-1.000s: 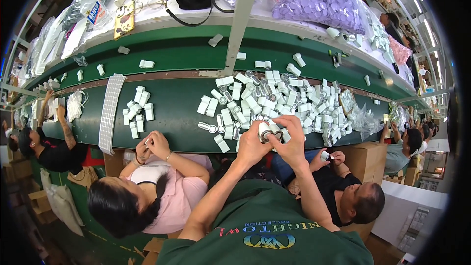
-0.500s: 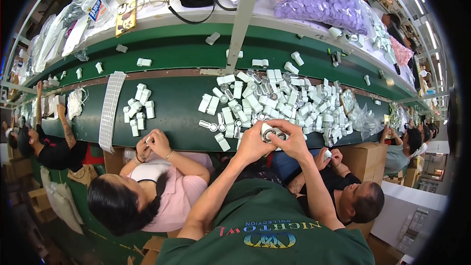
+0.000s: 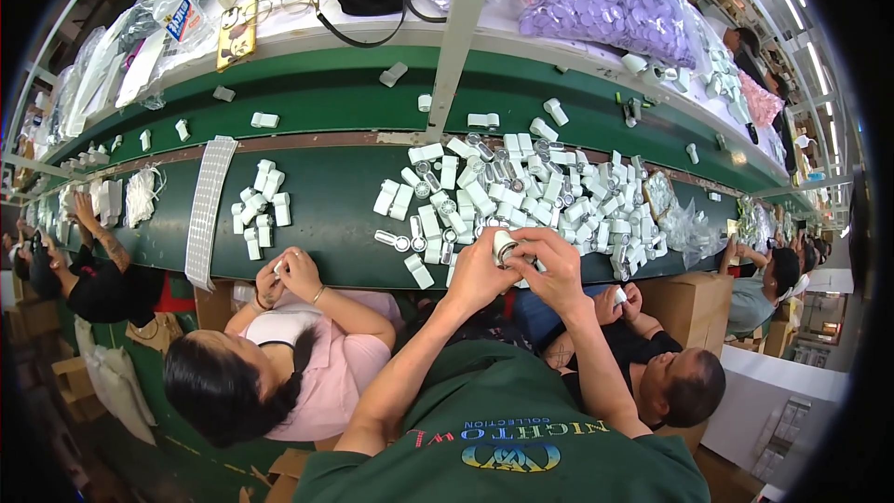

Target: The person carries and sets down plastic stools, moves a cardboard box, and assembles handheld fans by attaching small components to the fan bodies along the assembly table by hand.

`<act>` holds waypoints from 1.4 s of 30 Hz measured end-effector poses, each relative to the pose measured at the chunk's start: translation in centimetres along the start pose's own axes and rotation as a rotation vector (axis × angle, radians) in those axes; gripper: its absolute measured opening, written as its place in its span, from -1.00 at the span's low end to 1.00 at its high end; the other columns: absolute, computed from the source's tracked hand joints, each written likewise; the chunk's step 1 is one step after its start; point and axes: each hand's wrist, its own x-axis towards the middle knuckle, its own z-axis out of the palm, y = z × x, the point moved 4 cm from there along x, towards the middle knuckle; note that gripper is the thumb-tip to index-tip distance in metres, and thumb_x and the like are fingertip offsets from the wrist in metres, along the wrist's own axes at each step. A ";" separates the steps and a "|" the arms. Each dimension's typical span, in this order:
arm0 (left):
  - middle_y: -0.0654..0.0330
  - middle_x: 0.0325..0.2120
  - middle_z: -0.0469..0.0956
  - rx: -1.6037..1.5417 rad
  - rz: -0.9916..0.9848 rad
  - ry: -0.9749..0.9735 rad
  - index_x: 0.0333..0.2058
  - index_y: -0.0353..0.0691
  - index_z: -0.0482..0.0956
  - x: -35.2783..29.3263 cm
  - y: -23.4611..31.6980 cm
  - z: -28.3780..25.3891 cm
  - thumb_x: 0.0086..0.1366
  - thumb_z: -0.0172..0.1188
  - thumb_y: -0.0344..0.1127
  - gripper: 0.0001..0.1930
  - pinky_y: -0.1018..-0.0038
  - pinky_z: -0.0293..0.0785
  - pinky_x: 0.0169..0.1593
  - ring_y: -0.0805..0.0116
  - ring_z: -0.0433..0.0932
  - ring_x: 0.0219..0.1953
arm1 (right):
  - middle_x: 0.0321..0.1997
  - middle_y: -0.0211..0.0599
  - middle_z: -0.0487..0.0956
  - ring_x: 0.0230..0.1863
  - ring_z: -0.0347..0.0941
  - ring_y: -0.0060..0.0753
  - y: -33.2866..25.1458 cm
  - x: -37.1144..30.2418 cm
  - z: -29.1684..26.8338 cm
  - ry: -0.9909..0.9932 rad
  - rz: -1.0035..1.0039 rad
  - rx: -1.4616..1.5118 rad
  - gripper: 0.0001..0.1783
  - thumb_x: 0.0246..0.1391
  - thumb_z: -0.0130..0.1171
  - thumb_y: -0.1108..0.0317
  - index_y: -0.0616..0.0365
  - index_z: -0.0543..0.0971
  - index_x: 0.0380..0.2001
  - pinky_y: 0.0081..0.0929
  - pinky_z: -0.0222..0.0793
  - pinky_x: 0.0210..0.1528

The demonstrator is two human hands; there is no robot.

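Observation:
Both of my hands are together over the near edge of the green work surface, in front of the pile. My left hand point(image 3: 477, 272) is closed around a small white plastic part point(image 3: 504, 244) with a round, metallic-looking ringed end turned up. My right hand point(image 3: 557, 270) meets it from the other side, fingers bent and thumb tip near the ringed end. Whether the right fingers pinch a piece of their own is hidden. Just beyond lies a heap of similar pale parts point(image 3: 521, 188), some with clear round ends. A smaller group of pale parts point(image 3: 262, 196) is to the left.
Co-workers sit close on both sides, a pink sleeve point(image 3: 358, 359) left and a black sleeve point(image 3: 619, 354) right. A metal post point(image 3: 458, 37) rises beyond the heap. Behind run a green conveyor belt point(image 3: 326, 98) with scattered parts and a shelf holding a bag of purple discs point(image 3: 605, 5).
My right fingers have drawn in and bent around the part, and a round end seen between my hands is now covered. Parts on the far belt have shifted left.

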 end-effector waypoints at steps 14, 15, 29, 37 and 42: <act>-0.14 -0.31 0.69 0.096 0.025 0.040 0.02 -0.30 0.48 -0.1 0.4 -0.1 0.05 0.49 -0.32 -0.44 0.16 0.62 -0.21 -0.14 0.72 -0.24 | -0.10 -0.22 0.67 -0.15 0.65 -0.13 -0.3 0.5 -0.3 -0.014 -0.075 0.014 -0.70 -0.20 0.50 0.61 0.23 0.59 -0.37 -0.30 0.58 -0.22; -0.14 -0.31 0.69 0.096 0.025 0.040 0.02 -0.30 0.48 -0.2 0.5 -0.1 0.05 0.49 -0.32 -0.44 0.16 0.62 -0.21 -0.14 0.72 -0.24 | -0.10 -0.21 0.66 -0.16 0.65 -0.13 -0.6 0.4 -0.4 0.009 -0.131 -0.004 -0.69 -0.19 0.49 0.63 0.24 0.58 -0.36 -0.31 0.59 -0.23; -0.14 -0.35 0.68 0.136 0.092 0.031 -0.01 -0.33 0.48 -0.1 1.2 -0.2 0.07 0.50 -0.27 -0.45 0.15 0.62 -0.22 -0.14 0.72 -0.27 | -0.17 -0.15 0.66 -0.24 0.65 -0.21 0.4 0.2 -0.4 -0.015 0.067 0.099 -0.70 -0.13 0.50 0.62 0.25 0.59 -0.31 -0.37 0.58 -0.25; -0.16 -0.45 0.67 0.069 -0.036 -0.036 -0.08 -0.39 0.50 0.4 0.4 -0.4 0.03 0.47 -0.17 -0.44 0.12 0.61 -0.25 -0.17 0.71 -0.34 | -0.16 -0.12 0.68 -0.18 0.68 -0.12 1.0 1.5 0.1 -0.107 0.084 0.133 -0.72 -0.05 0.45 0.58 0.27 0.60 -0.26 -0.31 0.60 -0.16; -0.17 -0.45 0.67 0.129 -0.028 -0.055 -0.08 -0.43 0.49 1.1 0.8 -1.0 0.03 0.46 -0.16 -0.43 0.11 0.61 -0.23 -0.18 0.71 -0.33 | -0.11 -0.15 0.70 -0.14 0.70 -0.15 1.5 1.7 0.4 -0.167 0.201 0.159 -0.72 -0.02 0.42 0.60 0.29 0.65 -0.19 -0.35 0.61 -0.09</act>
